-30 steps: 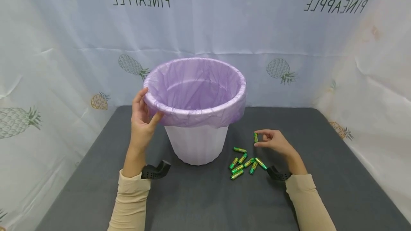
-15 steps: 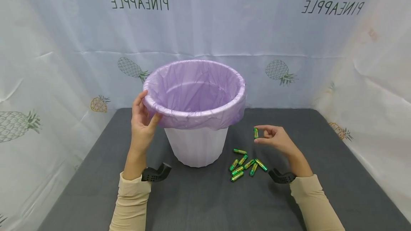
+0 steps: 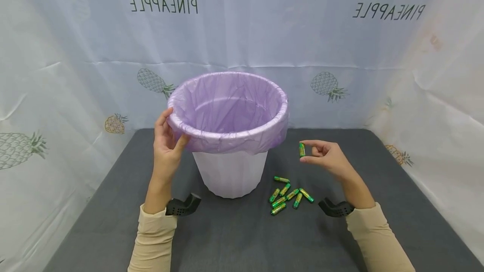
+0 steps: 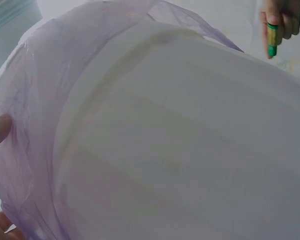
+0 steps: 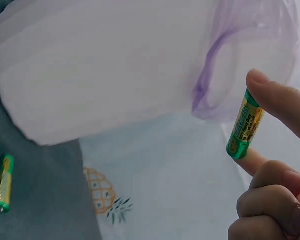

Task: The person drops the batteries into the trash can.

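A white bin (image 3: 230, 173) with a purple liner bag (image 3: 227, 108) stands on the dark grey table (image 3: 242, 238). My left hand (image 3: 166, 146) grips the bin's left rim, thumb on the liner; in the left wrist view the bin (image 4: 180, 150) fills the frame. To the right of the bin, my right hand (image 3: 321, 154) is lifted off the table and pinches a green battery (image 3: 301, 150) upright between thumb and forefinger; the battery (image 5: 245, 131) shows clearly in the right wrist view. Several more green batteries (image 3: 287, 194) lie on the table below it.
A white pineapple-print curtain (image 3: 75, 53) walls in the table at the back and both sides. Bare table surface lies in front of the bin and to the right of the batteries.
My right hand has risen from the table with the battery pinched in it, moving up toward the level of the bin's rim. The left hand has stayed on the rim.
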The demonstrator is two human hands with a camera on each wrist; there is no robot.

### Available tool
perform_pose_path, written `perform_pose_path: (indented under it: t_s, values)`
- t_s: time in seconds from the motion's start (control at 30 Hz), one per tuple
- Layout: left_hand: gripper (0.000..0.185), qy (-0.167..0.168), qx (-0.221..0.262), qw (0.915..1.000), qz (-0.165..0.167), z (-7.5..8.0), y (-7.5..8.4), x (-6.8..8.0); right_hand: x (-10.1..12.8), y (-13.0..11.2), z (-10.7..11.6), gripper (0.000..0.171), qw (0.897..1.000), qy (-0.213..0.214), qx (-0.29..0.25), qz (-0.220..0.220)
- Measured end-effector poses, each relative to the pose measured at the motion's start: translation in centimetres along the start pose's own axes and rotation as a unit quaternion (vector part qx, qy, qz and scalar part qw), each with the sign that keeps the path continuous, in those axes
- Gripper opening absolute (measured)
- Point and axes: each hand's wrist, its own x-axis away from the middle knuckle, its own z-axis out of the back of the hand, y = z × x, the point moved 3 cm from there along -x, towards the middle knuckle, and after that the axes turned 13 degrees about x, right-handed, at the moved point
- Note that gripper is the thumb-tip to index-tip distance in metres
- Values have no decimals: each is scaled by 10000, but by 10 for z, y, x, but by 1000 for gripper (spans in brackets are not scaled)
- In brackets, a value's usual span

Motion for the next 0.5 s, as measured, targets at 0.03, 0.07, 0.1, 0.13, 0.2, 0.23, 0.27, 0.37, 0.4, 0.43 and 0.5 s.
perform_pose_path:
  t_s: [0.03,0.07,0.1,0.13,0.2,0.23,0.27,0.37,0.4,0.43,0.5]
  values:
    - [58,-1,20,10000,5,0,0,0,1,-4,1,37,10000,28,-47,23]
    - [58,11,23,10000,15,0,-1,0,1,-9,2,37,9999,68,-68,44]
    - [58,23,18,10000,31,0,-1,0,2,-12,3,37,9999,107,-109,59]
    - [58,22,25,10000,36,0,-1,0,2,-16,4,37,9997,147,-160,78]
    - [58,7,26,10000,38,0,-2,0,3,-23,6,37,9993,235,-257,108]
    - [58,0,21,10000,43,0,-2,0,3,-26,7,36,9991,275,-310,120]
    - [58,-5,4,10000,44,0,-2,0,3,-29,9,36,9989,313,-337,123]
    - [57,-24,3,10000,12,0,-2,0,2,-40,12,36,9982,397,-433,114]
    - [57,-27,-4,10000,-7,0,-2,0,1,-43,13,37,9981,416,-449,112]
    - [57,-27,10,10000,-19,0,-2,0,1,-47,14,38,9979,427,-476,127]
    - [57,-20,24,10000,-48,0,-1,0,-1,-55,15,40,9977,442,-485,178]
